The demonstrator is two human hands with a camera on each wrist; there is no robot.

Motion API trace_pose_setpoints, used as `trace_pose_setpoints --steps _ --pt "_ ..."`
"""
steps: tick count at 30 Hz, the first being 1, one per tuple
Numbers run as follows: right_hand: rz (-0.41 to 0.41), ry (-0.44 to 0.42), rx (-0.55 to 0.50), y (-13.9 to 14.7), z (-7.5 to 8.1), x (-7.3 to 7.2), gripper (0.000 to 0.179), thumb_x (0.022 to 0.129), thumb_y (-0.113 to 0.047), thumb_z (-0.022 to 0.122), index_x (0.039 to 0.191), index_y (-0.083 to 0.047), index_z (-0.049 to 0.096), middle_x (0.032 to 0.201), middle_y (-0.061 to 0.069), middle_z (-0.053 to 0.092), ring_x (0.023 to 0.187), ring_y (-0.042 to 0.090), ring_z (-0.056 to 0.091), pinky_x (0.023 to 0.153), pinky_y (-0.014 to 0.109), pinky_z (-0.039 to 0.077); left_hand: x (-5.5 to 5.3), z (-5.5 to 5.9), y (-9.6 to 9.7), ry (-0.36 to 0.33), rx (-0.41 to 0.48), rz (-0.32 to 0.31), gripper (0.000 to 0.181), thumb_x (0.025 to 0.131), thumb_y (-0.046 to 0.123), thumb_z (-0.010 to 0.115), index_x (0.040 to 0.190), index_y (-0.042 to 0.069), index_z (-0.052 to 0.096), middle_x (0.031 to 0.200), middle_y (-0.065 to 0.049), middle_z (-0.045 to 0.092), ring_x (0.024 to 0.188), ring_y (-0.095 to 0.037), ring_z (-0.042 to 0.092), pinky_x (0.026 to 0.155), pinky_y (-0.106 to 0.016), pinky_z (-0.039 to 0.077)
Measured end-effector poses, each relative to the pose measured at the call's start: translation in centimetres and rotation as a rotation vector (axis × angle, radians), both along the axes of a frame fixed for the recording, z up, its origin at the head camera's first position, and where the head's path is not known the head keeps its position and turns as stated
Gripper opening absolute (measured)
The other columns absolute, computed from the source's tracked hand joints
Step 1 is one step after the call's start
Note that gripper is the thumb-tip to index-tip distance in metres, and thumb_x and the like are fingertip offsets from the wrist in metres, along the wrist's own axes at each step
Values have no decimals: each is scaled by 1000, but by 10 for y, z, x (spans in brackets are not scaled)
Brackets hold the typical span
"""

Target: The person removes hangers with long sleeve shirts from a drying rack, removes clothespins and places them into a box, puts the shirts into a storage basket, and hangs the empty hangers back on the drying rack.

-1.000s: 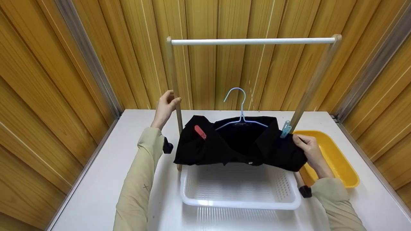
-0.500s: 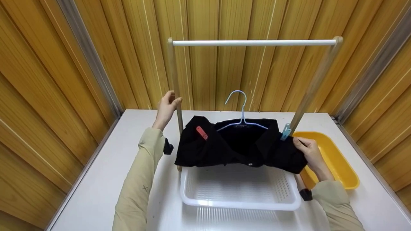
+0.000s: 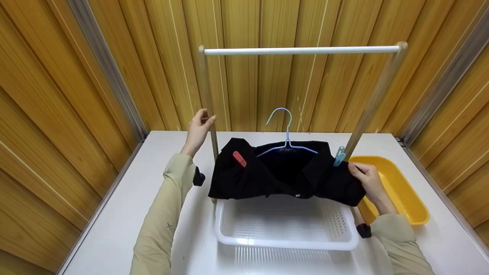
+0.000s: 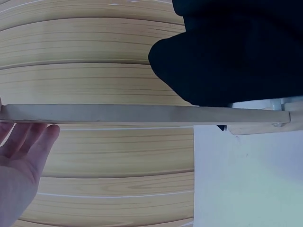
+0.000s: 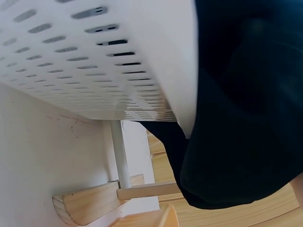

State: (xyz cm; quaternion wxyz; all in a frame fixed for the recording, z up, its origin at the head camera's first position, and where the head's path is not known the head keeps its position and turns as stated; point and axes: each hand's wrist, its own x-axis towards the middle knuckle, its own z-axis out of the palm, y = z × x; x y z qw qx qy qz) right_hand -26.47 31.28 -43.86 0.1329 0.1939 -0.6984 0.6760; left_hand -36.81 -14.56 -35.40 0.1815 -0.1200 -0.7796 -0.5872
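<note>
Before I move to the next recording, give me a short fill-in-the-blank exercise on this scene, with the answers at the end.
1. The left hand grips a wooden upright; the clip nearer that hand is coloured ____.
2. The hanger has its hook ____ (above or below) the white bar.
3. The right hand grips a garment coloured ____.
4. The tray beside the right hand is coloured ____.

Missing words: red; below; black; yellow.
</note>
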Motion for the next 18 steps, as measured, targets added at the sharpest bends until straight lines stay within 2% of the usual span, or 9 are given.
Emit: trace_pose_setpoints --steps 5,9,13,18 --pt "-5 6 4 -1 0 -1 30 92 8 42 63 6 49 56 7 43 51 13 42 48 22 35 5 -1 -1 10 11 -10 50 88 21 61 127 -4 41 119 -18 46 109 -29 45 88 -36 38" --pt "-5 27 2 -1 0 -1 31 92 8 42 62 5 48 55 8 41 50 13 41 48 23 32 9 -3 -2 51 -21 30 53 88 28 60 128 0 39 123 -16 40 113 -28 40 89 -36 35" --pt "12 36 -8 -1 -1 -1 32 92 8 42 61 5 46 55 8 40 50 13 40 48 23 32 15 -6 1 154 -31 94 48 89 27 60 124 1 40 120 -17 34 111 -29 37 89 -40 34" --pt "4 33 -10 -1 -1 0 31 92 8 42 62 6 48 57 8 43 52 13 42 49 23 34 25 -8 11 350 -30 143 36 89 17 59 116 -4 45 109 -15 36 99 -27 40 84 -42 36"
